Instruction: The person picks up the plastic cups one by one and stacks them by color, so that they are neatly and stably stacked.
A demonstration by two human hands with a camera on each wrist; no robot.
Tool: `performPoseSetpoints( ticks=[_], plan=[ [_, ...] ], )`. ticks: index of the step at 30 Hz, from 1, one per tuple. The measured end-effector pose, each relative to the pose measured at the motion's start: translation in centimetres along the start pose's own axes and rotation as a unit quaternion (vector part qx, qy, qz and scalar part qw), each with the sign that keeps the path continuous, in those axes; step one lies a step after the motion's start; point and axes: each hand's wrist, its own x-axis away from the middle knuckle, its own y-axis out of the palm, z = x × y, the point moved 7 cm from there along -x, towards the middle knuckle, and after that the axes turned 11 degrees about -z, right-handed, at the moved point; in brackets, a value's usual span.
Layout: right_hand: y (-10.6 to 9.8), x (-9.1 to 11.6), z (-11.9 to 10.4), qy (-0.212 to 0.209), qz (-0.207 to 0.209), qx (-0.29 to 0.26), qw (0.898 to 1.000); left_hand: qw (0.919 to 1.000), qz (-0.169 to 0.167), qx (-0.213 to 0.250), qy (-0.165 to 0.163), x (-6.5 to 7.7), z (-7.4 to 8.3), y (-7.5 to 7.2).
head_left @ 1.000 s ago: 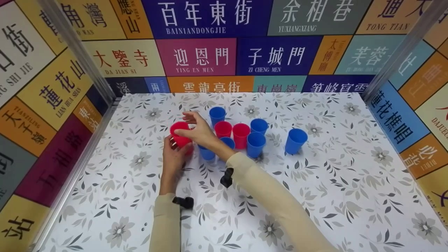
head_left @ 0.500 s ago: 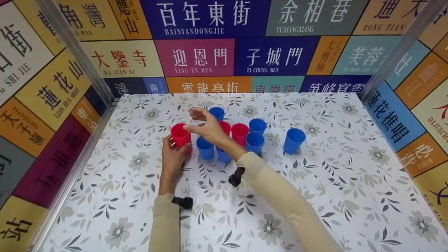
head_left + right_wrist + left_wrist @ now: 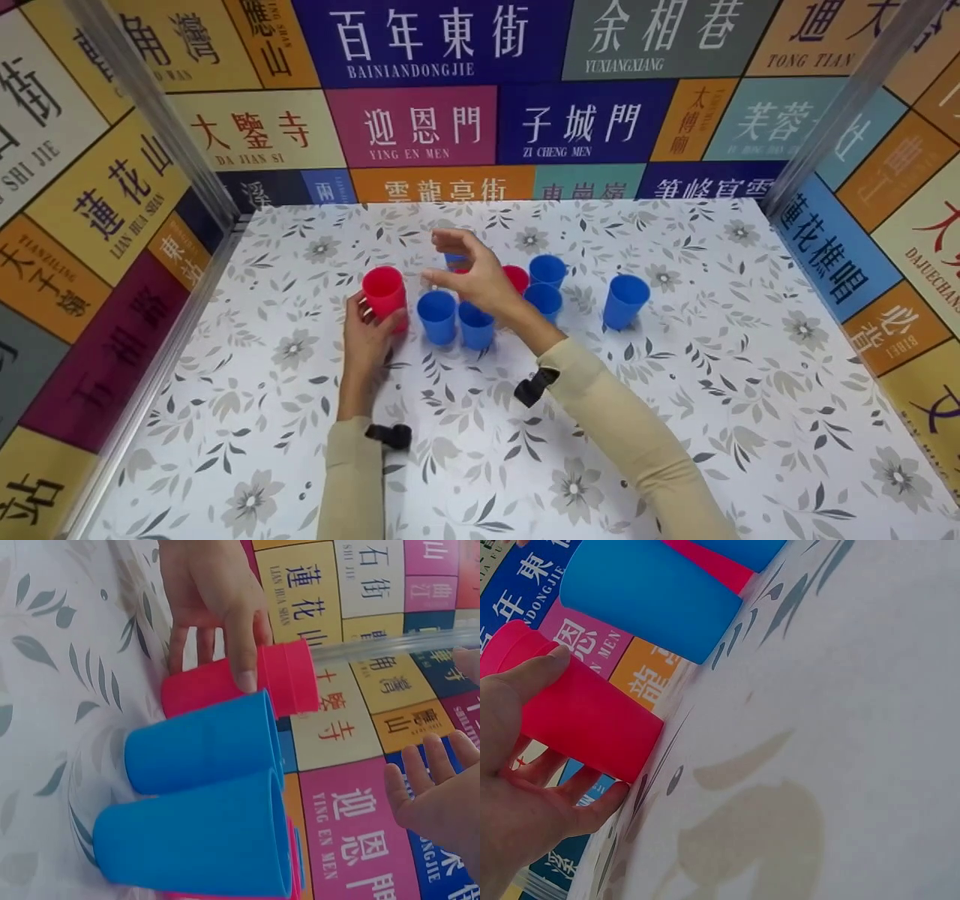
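My left hand (image 3: 365,330) grips a stack of nested red cups (image 3: 385,292) at the left, upright on the table. Several rims show one above another on that stack in the right wrist view, where my left thumb lies along its side. My right hand (image 3: 480,271) hovers over the middle cups with spread, slightly bent fingers and nothing in it. Just right of the stack stand two blue cups (image 3: 437,319). Beneath and behind the right hand, a red cup (image 3: 516,278) shows partly; another red one and a back blue cup (image 3: 454,261) are mostly hidden.
Two more blue cups (image 3: 547,270) stand right of the middle, one behind the other. A lone blue cup (image 3: 626,301) is farther right. Sign-covered walls (image 3: 420,124) enclose the patterned table (image 3: 480,442) at the back and sides.
My right hand has drawn away from the red stack's rim, moving right over the middle cups. The left hand keeps its grip and has hardly moved.
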Motion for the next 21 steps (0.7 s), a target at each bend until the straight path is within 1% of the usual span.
performPoseSetpoints(
  ticks=[2, 7, 13, 17, 21],
  plan=[
    [-0.9, 0.4, -0.1, -0.006, 0.012, -0.005, 1.000, 1.0000, -0.002, -0.005, 0.001, 0.0, 0.1, 0.0],
    [-3.1, 1.6, 0.0, -0.006, 0.038, -0.004, 0.999, 0.9998, -0.001, -0.011, -0.016, 0.1, -0.1, -0.1],
    [-5.2, 2.8, 0.8, 0.004, 0.052, 0.015, 0.999, 0.9993, 0.003, -0.016, -0.035, 0.0, -0.4, -0.2],
    [-6.4, 3.5, 1.5, 0.012, 0.058, 0.037, 0.998, 0.9992, 0.004, -0.016, -0.036, 0.0, -0.4, -0.1],
    [-7.4, 4.3, 2.1, 0.018, 0.064, 0.047, 0.997, 0.9993, 0.005, -0.017, -0.034, 0.0, -0.3, -0.1]
  ],
)
